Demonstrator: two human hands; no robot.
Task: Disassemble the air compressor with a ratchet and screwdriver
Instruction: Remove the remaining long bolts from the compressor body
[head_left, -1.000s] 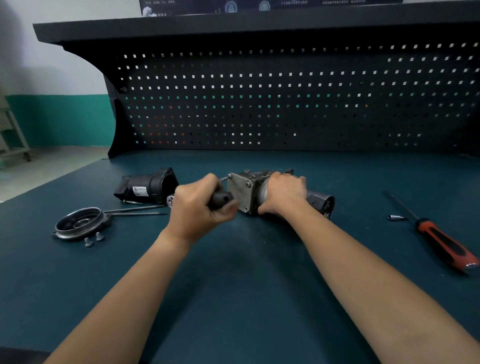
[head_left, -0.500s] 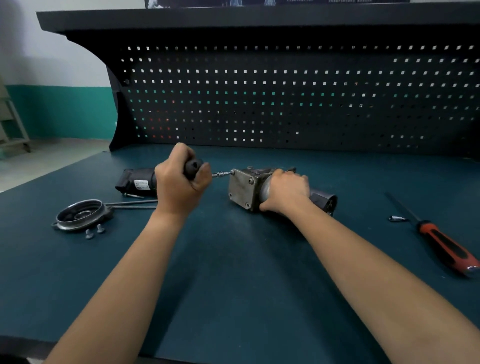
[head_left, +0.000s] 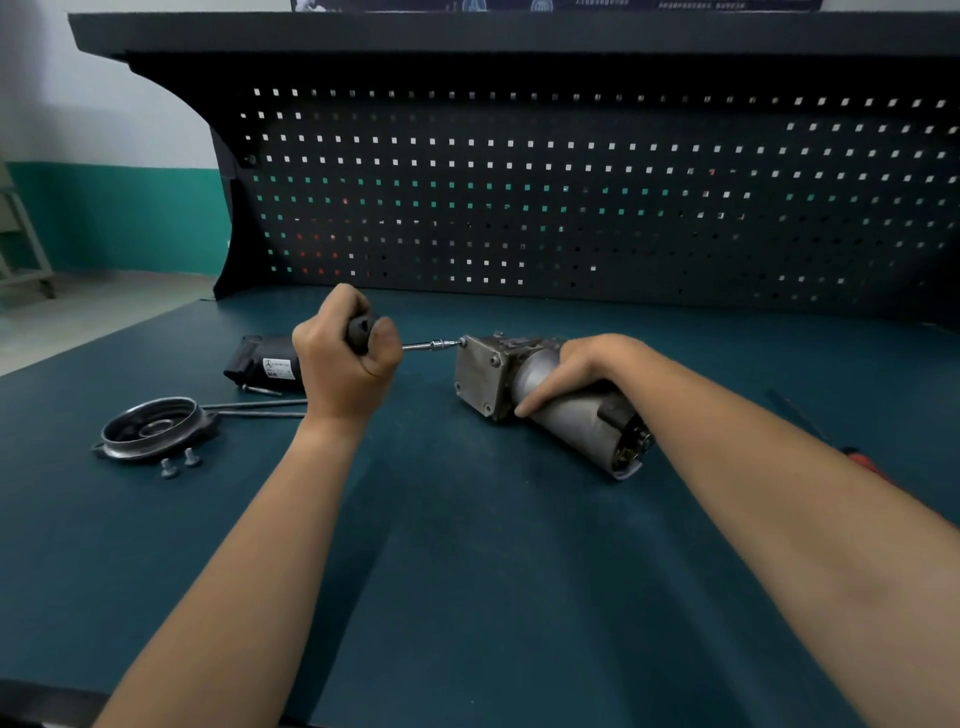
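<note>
Compressor (head_left: 483, 376) lies on its side on the bench (head_left: 467, 571), right hand (head_left: 576, 369) wrapped round its barrel. Left hand (head_left: 343, 369) is fisted on the ratchet (head_left: 360, 327), whose tip meets the housing's top corner.

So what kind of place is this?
Probably a workshop or a repair room. There is a sturdy workbench with a pegboard behind it for hanging tools. A partly dismantled air compressor lies on the bench, with a round cover and two loose bolts nearby.
</note>
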